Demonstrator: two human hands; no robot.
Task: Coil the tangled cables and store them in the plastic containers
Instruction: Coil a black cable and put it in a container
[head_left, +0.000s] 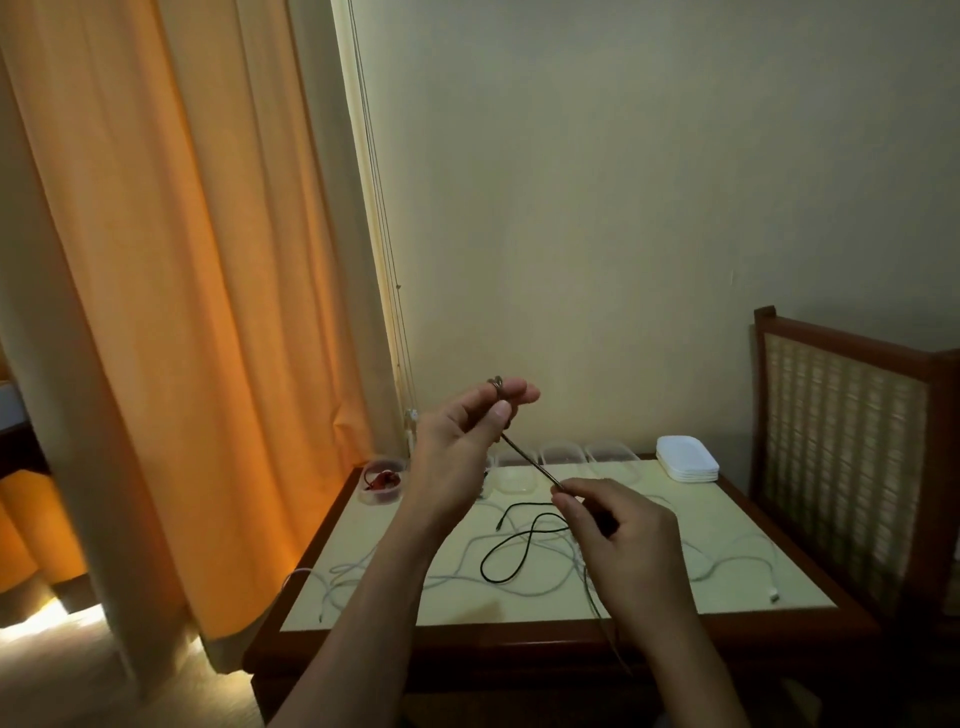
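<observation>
My left hand is raised above the table and pinches a small coil at one end of a grey braided cable. The cable runs taut down to my right hand, which grips it lower and to the right. Its free length hangs from my right hand past the table's front edge. On the table lie a black cable in loose loops and several tangled white cables. A round clear container at the back left holds a red cable. Several clear containers stand along the back edge.
A stack of white lids sits at the back right of the wood-framed table. A wooden chair with a woven back stands to the right. Orange curtains hang to the left.
</observation>
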